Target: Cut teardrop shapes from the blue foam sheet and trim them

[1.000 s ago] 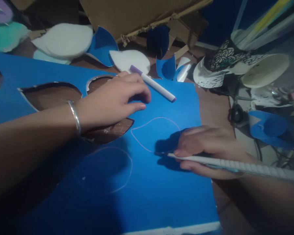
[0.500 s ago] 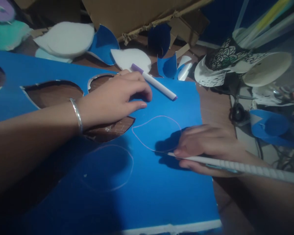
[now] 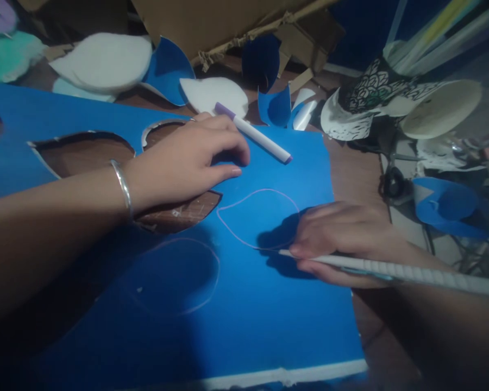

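Observation:
A blue board [image 3: 269, 320] lies under both hands, with leaf-shaped holes cut through it and two pale outlines drawn on it. My left hand [image 3: 191, 157] rests on the board beside the holes, fingers loosely bent and apart, holding nothing. Its fingertips are close to a white marker [image 3: 264, 138] with purple ends. Pinched in my right hand [image 3: 338, 239] is a slim white craft knife [image 3: 411, 271] with a ribbed handle. Its thin tip meets the lower edge of the leaf outline [image 3: 269, 190]. Shadow covers part of that outline.
White leaf-shaped pieces [image 3: 101, 62] and curled blue pieces [image 3: 169, 70] lie along the back, before a cardboard box [image 3: 228, 21]. Decorated cups [image 3: 367, 98] stand at the right, near cables and a blue ring-like scrap [image 3: 444, 206].
The whole view has shifted slightly, so everything sits a little higher and further left. Both hands keep nearly the same places on the board; the knife tip stays on the outline.

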The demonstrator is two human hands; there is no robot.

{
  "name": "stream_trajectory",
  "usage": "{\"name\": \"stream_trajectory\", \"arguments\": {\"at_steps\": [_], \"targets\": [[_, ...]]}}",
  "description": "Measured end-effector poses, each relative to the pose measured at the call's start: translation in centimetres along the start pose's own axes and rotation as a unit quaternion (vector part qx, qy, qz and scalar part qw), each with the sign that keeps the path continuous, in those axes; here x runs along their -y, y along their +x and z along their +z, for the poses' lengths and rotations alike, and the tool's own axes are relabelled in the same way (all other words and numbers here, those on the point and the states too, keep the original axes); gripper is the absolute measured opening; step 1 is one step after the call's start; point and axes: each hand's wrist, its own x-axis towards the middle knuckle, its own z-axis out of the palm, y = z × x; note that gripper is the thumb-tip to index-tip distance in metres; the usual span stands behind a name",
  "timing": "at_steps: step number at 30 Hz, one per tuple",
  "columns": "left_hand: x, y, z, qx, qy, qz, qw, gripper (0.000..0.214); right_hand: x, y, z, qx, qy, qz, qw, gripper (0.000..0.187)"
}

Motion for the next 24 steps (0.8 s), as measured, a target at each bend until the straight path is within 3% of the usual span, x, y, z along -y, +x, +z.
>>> {"name": "stream_trajectory", "arguments": {"at_steps": [9, 24], "targets": [[-0.02, -0.03, -0.01, 0.0, 0.008, 0.004, 1.0, 0.018, -0.18, -0.07, -0.39, 0.001, 0.044, 0.002, 0.999, 0.014], [-0.12, -0.05, -0.07, 0.001, 0.015, 0.004, 1.0, 0.019, -0.08, 0.22, -0.02, -0.004, 0.008, -0.019, 1.0, 0.009]]}}
